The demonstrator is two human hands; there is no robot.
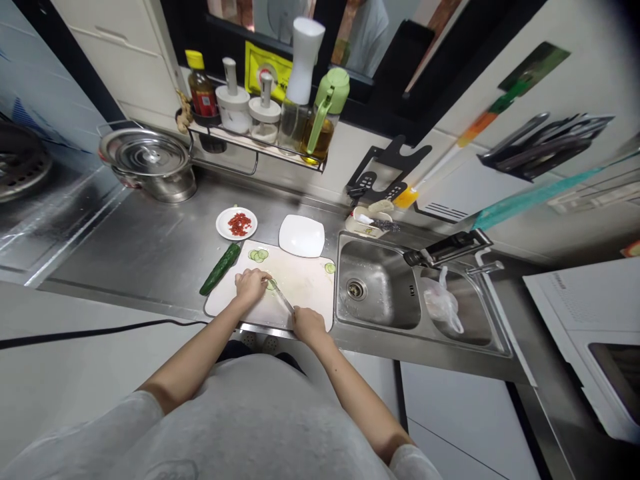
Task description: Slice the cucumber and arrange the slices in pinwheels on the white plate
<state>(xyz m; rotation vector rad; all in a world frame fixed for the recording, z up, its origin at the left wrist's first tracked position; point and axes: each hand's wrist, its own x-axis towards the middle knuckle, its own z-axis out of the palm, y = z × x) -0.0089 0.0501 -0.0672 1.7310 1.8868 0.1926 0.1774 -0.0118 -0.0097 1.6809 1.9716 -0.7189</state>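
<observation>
A pale cutting board [300, 293] lies on the steel counter in front of me. My left hand [251, 285] is curled down on a cucumber piece [271, 284] near the board's middle. My right hand [307, 325] grips a knife [283, 299] whose blade slants up-left to that piece. Several cucumber slices [258, 255] lie at the board's far left corner, and one slice [330, 268] sits near its far right edge. A whole cucumber length [221, 268] rests along the board's left side.
A small plate of chopped red chilli [237, 223] and a white square dish [301, 235] sit behind the board. To the right is a sink [377, 283] with a plastic bag [443, 305]. A lidded steel pot [148, 162] and a condiment rack [260, 143] stand at the back.
</observation>
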